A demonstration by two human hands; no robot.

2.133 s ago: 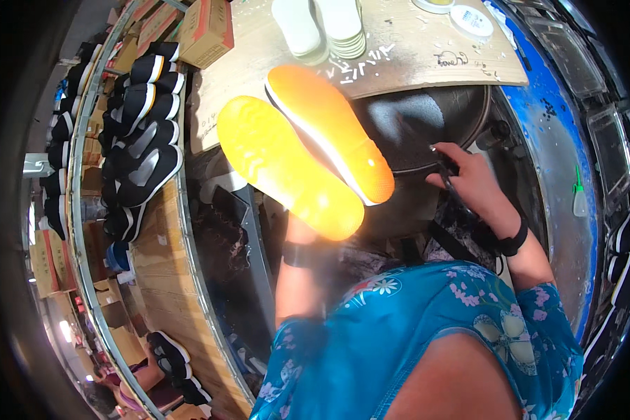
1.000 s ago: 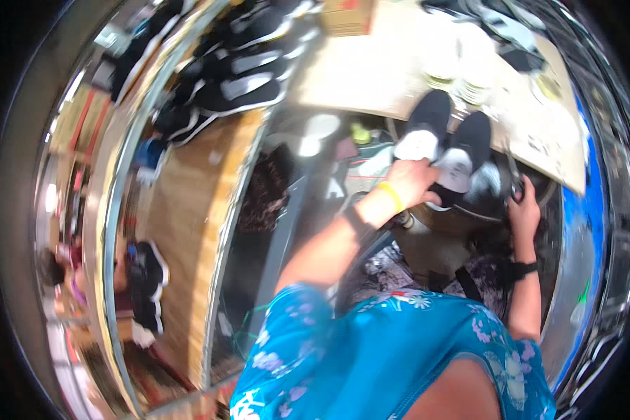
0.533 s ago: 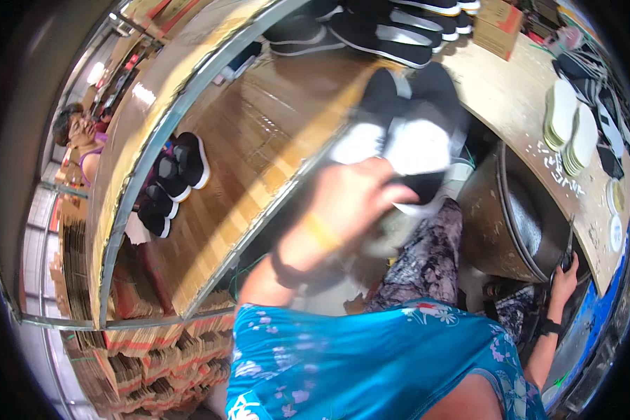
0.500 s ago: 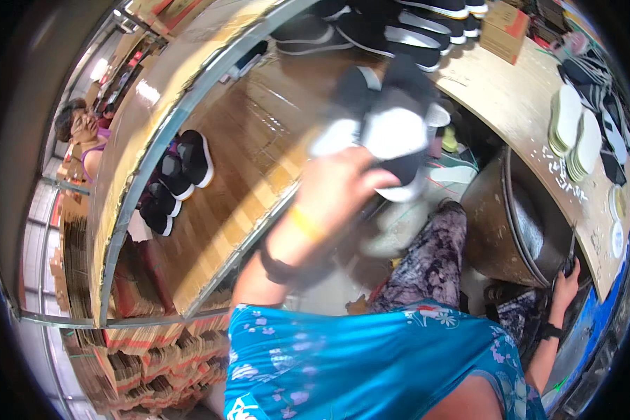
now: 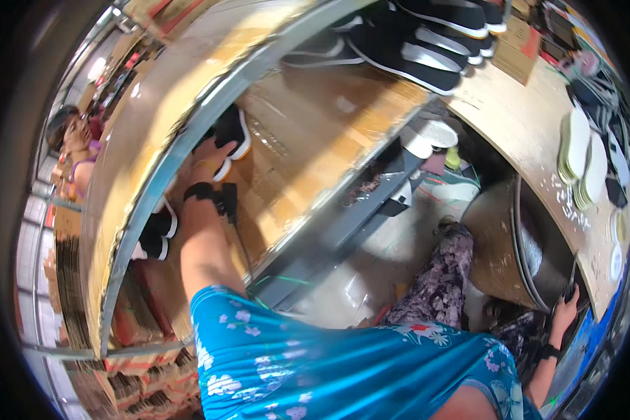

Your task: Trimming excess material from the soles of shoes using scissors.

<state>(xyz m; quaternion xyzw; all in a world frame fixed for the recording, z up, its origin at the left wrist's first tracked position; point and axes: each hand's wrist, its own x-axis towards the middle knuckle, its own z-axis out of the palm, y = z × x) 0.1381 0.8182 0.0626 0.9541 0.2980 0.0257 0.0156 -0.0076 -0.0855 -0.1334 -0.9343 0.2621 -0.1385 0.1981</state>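
Observation:
My left hand (image 5: 206,157) reaches under the edge of the upper shelf board. It is around a black shoe (image 5: 232,133) with a white sole, the thumb along its side; the other fingers are partly hidden. A second white sole edge shows just below the thumb. Beside my wrist, more black shoes (image 5: 159,229) stand on the lower board, partly covered by the upper board's metal edge. Far to the right, my right hand (image 5: 565,308) is closed around the dark handles of scissors (image 5: 574,269), whose narrow blade points up.
A large metal drum (image 5: 500,238) stands by my leg under a curved worktable (image 5: 514,115). White insoles (image 5: 574,143) and a carton (image 5: 516,50) lie on the table. Black shoes (image 5: 406,52) crowd the shelf's far end. Flattened cardboard (image 5: 147,392) is stacked below; a person (image 5: 80,143) is at far left.
My left hand has swung left from the open space, carrying black-and-white shoes onto the lower shelf board. My right hand keeps its hold on the scissors. The view has shifted slightly.

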